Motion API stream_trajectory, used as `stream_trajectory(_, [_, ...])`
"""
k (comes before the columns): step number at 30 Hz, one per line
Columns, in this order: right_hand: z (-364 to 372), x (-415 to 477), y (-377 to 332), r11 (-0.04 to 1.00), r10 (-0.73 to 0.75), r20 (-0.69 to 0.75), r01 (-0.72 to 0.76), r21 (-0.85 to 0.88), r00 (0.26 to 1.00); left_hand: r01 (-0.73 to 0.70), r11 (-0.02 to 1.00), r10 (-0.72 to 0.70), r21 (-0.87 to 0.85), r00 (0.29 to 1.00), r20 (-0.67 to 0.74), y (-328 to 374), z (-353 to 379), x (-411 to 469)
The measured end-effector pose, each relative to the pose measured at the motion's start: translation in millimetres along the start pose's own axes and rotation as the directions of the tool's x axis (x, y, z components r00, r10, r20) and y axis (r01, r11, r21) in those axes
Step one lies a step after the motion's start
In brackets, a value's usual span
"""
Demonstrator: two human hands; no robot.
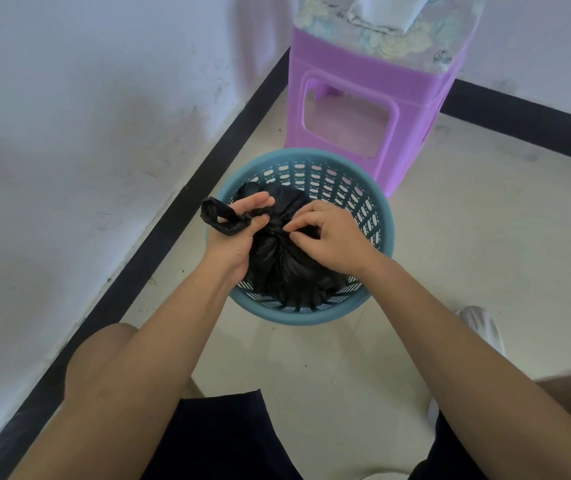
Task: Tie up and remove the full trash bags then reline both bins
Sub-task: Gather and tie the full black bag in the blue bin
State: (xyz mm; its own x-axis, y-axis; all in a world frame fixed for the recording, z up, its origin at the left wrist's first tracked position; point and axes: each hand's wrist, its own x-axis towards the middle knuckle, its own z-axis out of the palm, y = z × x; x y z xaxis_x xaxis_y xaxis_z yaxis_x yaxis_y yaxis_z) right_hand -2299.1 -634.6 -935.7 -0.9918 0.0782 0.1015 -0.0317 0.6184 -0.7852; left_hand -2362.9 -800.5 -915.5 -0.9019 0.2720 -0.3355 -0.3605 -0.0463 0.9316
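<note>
A full black trash bag [282, 265] sits inside a round teal perforated bin [339, 188] on the floor in front of me. The bag's top is gathered into a bunch at the middle. My left hand [239, 233] grips a twisted black loop of the bag that sticks out to the left. My right hand [329, 237] pinches the bag's plastic at the gathered neck from the right side. Both hands are over the bin's opening.
A purple plastic stool [374, 98] stands just behind the bin, with a folded grey cloth [384, 10] on its patterned top. A white wall with a black baseboard [159, 237] runs along the left. My knees and a white shoe [481, 327] are near the bin.
</note>
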Motion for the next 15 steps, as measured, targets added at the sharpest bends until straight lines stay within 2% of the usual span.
stream_trajectory(6, [-3.5, 2.4, 2.9, 0.963, 0.208, 0.104, -0.222, 0.156, 0.973, -0.059, 0.994, 0.071, 0.093, 0.988, -0.136, -6.7, -3.7, 0.8])
stream_trajectory(11, [2.9, 5.0, 5.2, 0.970, 0.198, -0.009, -0.194, 0.148, 0.980, -0.081, 0.997, 0.081, 0.001, 0.991, -0.107, -4.0, -0.8, 3.7])
stream_trajectory(13, [2.7, 6.6, 3.8, 0.969, 0.183, -0.068, -0.169, 0.181, 0.981, -0.078, 0.997, 0.076, -0.024, 0.994, -0.075, -3.0, -0.8, 4.5])
stream_trajectory(15, [1.7, 9.1, 4.4, 0.960, 0.179, -0.066, -0.159, 0.229, 0.982, -0.080, 0.997, 0.079, -0.023, 0.996, -0.037, -2.4, -1.5, 5.3])
